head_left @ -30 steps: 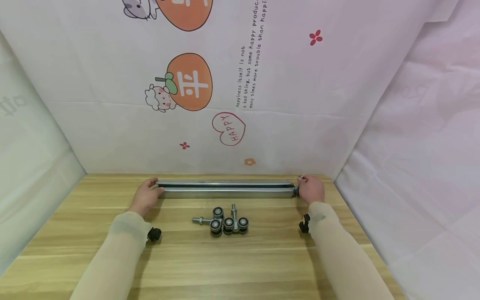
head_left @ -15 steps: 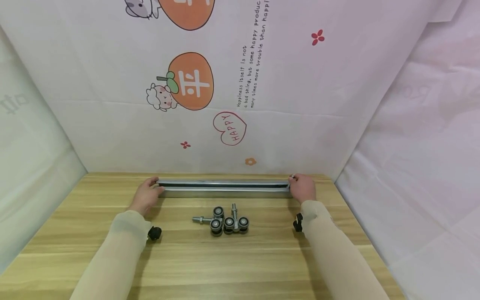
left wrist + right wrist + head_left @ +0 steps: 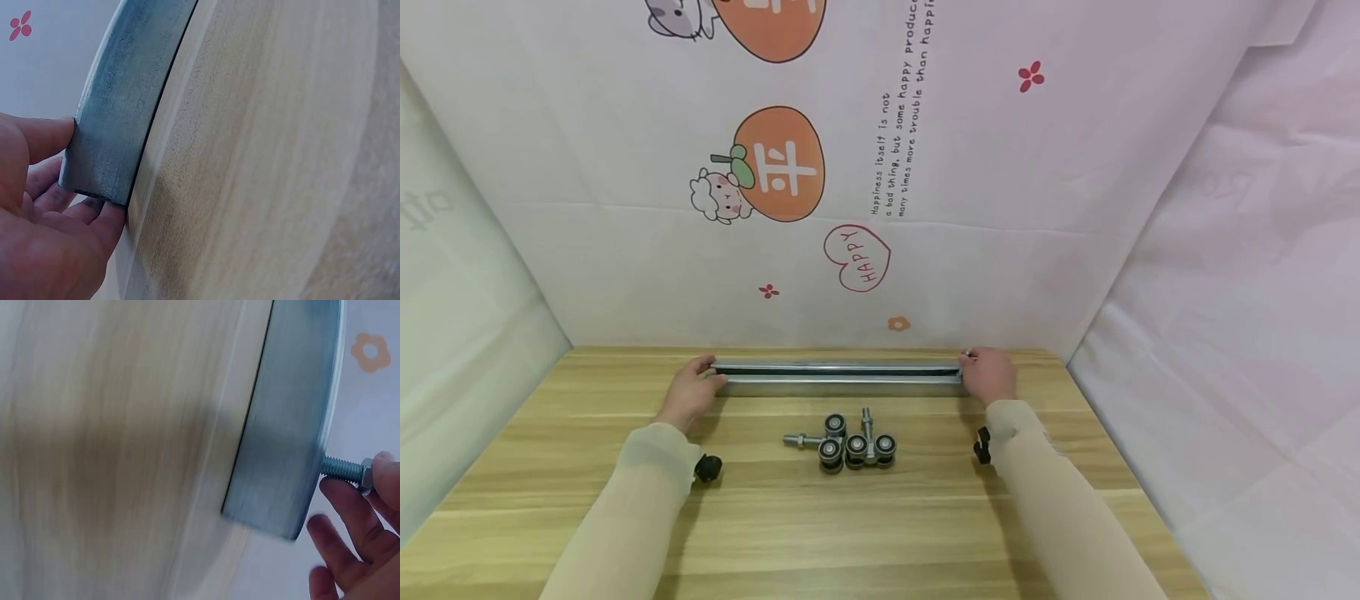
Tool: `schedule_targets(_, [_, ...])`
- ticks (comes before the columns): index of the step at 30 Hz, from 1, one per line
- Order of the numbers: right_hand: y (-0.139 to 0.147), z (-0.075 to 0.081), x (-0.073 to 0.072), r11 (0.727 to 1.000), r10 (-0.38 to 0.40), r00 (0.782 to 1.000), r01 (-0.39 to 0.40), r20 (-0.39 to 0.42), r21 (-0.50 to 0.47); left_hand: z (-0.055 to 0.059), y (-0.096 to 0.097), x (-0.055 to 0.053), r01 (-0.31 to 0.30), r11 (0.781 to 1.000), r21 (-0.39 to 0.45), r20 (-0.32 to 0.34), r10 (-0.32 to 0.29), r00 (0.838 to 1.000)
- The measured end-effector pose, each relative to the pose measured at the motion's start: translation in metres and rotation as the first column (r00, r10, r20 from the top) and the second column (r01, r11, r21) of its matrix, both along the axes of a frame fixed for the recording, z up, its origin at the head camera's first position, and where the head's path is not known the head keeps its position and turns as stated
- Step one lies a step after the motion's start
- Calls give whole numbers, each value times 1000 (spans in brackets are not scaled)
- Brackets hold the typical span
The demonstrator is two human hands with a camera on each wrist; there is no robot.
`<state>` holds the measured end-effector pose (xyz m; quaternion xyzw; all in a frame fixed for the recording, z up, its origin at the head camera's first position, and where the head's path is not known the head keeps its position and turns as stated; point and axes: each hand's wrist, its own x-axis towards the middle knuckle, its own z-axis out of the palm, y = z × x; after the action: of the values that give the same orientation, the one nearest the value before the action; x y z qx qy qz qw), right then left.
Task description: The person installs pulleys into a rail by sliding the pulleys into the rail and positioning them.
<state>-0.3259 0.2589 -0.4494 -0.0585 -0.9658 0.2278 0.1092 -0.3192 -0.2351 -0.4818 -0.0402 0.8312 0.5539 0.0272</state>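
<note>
A silver metal track rail (image 3: 842, 387) lies lengthwise near the table's back edge, its slot facing up. At its left end my left hand (image 3: 687, 393) grips it, fingers bent around the end (image 3: 94, 162). My right hand (image 3: 990, 377) is at the other end, pinching a threaded bolt (image 3: 341, 469) with a nut, which sticks out of the slot side in the right wrist view. Whatever the bolt joins inside the rail is hidden. In front of the rail lie two roller trolleys, one with its bolt pointing left (image 3: 831, 450), one with its bolt pointing backward (image 3: 870, 452).
The wood-grain table (image 3: 850, 533) meets a white printed cloth backdrop (image 3: 962, 283) just behind the rail. White cloth walls (image 3: 1247, 333) rise at both sides. Black wrist mounts (image 3: 708, 468) sit at both cuffs.
My right hand has slid left along the rail with the bolt; dark wheels that showed at the rail's right end are out of sight. The left hand and loose trolleys stay put.
</note>
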Motion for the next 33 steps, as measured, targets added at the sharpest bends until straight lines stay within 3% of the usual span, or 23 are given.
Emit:
schedule_targets(4, [-16, 2, -1, 998, -4, 999, 2, 33, 55, 0, -1, 1, -3, 1000, -6, 4, 3, 1000])
schedule_targets(11, [-46, 5, 0, 999, 14, 999, -15, 50, 37, -1, -2, -1, 1, 1000, -25, 4, -1, 1000])
schedule_targets(22, [-94, 3, -1, 995, 80, 997, -81, 13, 60, -2, -2, -2, -3, 999, -52, -2, 3, 1000])
schedule_targets(33, [-114, 2, -6, 996, 88, 996, -89, 4, 29, -2, -4, -3, 10, 999, -53, 6, -10, 1000])
